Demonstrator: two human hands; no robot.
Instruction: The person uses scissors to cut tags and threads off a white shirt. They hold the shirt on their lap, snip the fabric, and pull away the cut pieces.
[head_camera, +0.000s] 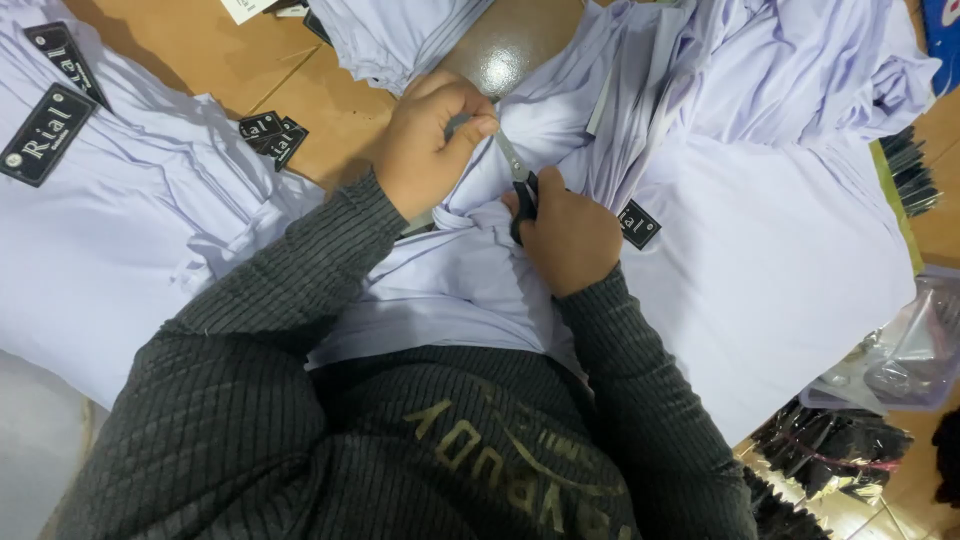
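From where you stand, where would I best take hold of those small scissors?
By the dark handle end, from the right hand side: the scissors point their blades up-left into the pale fabric pinched by the left hand.

A brown wooden table with a glossy top fills the upper part of the view; a bright patch of light reflects off it near the far edge. A seam line runs across the boards towards the left. At the lower right corner, wood-toned floor shows beyond the table's edge.
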